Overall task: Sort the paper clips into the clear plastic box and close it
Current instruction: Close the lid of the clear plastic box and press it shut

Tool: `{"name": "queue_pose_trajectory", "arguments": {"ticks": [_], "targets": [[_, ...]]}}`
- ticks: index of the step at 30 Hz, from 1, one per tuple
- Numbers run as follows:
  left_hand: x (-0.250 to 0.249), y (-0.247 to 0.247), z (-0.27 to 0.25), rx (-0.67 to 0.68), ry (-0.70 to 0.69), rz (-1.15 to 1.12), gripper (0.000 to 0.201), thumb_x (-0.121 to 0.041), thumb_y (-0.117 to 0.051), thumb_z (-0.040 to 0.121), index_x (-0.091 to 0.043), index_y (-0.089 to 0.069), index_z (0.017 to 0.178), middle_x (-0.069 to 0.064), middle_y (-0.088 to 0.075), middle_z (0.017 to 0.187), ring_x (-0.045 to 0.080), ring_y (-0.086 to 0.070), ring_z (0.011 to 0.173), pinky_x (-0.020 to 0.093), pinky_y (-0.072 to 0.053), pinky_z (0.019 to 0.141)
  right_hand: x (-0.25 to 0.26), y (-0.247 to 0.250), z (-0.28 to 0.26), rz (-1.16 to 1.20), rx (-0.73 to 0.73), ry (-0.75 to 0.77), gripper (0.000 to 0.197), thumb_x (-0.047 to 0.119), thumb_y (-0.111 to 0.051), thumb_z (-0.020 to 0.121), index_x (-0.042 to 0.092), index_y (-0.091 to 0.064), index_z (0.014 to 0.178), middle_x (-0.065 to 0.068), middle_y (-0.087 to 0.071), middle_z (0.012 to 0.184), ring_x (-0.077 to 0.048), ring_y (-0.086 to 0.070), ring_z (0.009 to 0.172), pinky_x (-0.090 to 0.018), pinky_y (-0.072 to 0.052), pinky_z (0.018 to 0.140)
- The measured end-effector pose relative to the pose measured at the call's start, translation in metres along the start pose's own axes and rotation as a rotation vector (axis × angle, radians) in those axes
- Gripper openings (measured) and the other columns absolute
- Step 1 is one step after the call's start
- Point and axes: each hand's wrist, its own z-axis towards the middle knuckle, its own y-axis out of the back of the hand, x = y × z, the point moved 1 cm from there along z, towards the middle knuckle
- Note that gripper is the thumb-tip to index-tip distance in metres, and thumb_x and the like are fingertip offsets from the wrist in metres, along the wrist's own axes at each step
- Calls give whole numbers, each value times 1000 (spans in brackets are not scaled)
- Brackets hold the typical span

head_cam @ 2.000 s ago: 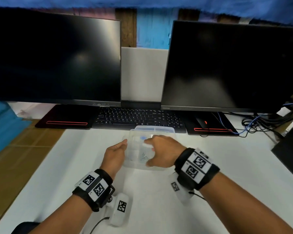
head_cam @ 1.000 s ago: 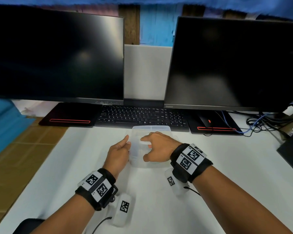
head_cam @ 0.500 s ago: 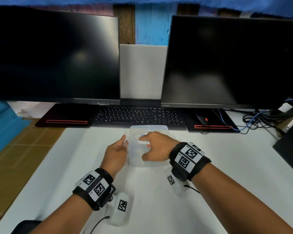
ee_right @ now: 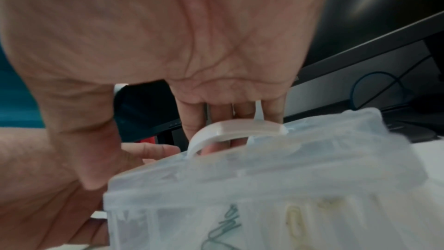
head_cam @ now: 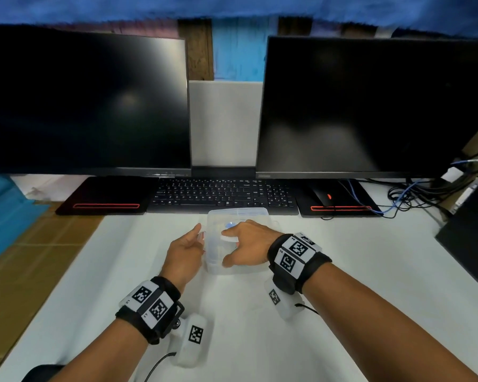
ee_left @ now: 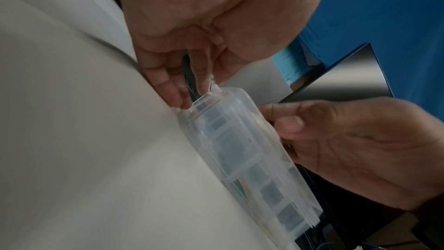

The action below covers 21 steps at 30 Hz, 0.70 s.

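Observation:
The clear plastic box [head_cam: 239, 216] lies on the white table [head_cam: 370, 271] with its lid down. My right hand [head_cam: 243, 244] rests on top of the lid, fingers stretched out and pressing, thumb at the near side. My left hand [head_cam: 193, 241] touches the box's left end with straight fingers. In the left wrist view its fingertips [ee_left: 173, 94] sit at the corner of the box [ee_left: 240, 149]. In the right wrist view green paper clips [ee_right: 223, 225] and yellow paper clips [ee_right: 294, 220] show through the box's wall, under a white handle [ee_right: 235, 126].
A black keyboard [head_cam: 221, 193] lies just behind the box, under two dark monitors [head_cam: 86, 100] [head_cam: 370, 106]. A mouse [head_cam: 324, 195] and a tangle of cables [head_cam: 414, 194] sit at the back right. A black case [head_cam: 469, 238] stands at the right edge.
My right hand has slid farther onto the lid and flattened. The left fingers have straightened along the box's left end. The box sits slightly farther from me.

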Motion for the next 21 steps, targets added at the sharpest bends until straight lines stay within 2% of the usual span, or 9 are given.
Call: {"name": "queue_pose_trajectory", "arguments": {"ticks": [4, 7, 10, 12, 14, 15, 16, 18, 21], "targets": [[-19, 6, 5, -54, -62, 12, 48, -8, -53, 94, -21, -47, 139, 2, -50, 141, 19, -51, 121, 32, -40, 100, -9, 3, -11, 91, -95, 38, 82, 60, -68, 70, 27, -42, 141, 8, -41, 147, -16, -39, 135, -33, -35, 109], [-38, 1, 15, -71, -178, 104, 46, -13, -56, 92, -23, -50, 137, -2, -52, 137, 17, -51, 123, 32, -39, 103, -20, -9, -22, -146, -129, 103, 86, 66, -60, 73, 26, -34, 145, 1, -27, 157, -20, -19, 145, -43, -15, 119], [-54, -21, 26, -21, -284, 196, 41, -15, -56, 92, -23, -55, 132, -11, -63, 108, 9, -57, 100, 27, -41, 96, -28, -26, -27, -265, -60, 116, 96, 74, -49, 76, 29, -10, 151, -1, 1, 163, -19, 9, 149, -51, 6, 119], [-61, -41, 32, 10, -336, 309, 39, -16, -55, 91, -24, -58, 130, -17, -61, 89, 3, -55, 76, 23, -42, 84, -33, -24, -27, -141, -166, 137, 89, 73, -44, 80, 32, -10, 151, 1, 1, 163, -17, 9, 149, -51, 4, 120], [-65, -61, 36, 79, -348, 403, 39, -20, -53, 91, -28, -59, 128, -6, -70, 92, 11, -60, 67, 29, -52, 79, -42, -14, -27, 45, -393, 129, 71, 61, -45, 87, 29, -28, 147, -1, -22, 159, -20, -11, 148, -47, -12, 120], [-64, -70, 38, 119, -342, 472, 39, -24, -52, 90, -31, -58, 129, 0, -71, 107, 18, -67, 80, 33, -54, 86, -50, -7, -26, 140, -508, 89, 60, 53, -48, 90, 25, -40, 142, -3, -37, 152, -22, -26, 143, -44, -23, 117], [-61, -78, 40, 156, -344, 589, 41, -27, -50, 90, -34, -54, 131, 2, -64, 127, 23, -65, 103, 38, -49, 97, -60, -1, -26, 241, -591, 26, 50, 46, -52, 91, 22, -50, 134, -3, -49, 142, -22, -39, 133, -42, -33, 111], [-54, -93, 42, 194, -388, 925, 48, -36, -44, 92, -34, -41, 140, 1, -37, 153, 26, -32, 141, 47, -25, 116, -78, 9, -25, 453, -646, -101, 32, 36, -57, 90, 19, -63, 117, -2, -64, 121, -20, -57, 113, -39, -45, 99], [-42, -102, 42, 240, -397, 1259, 60, -51, -30, 93, -33, -18, 149, 1, -8, 162, 28, 1, 149, 56, 2, 117, -96, 16, -22, 619, -606, -178, 14, 29, -59, 89, 20, -69, 91, 0, -71, 100, -20, -64, 99, -34, -49, 90]]}}
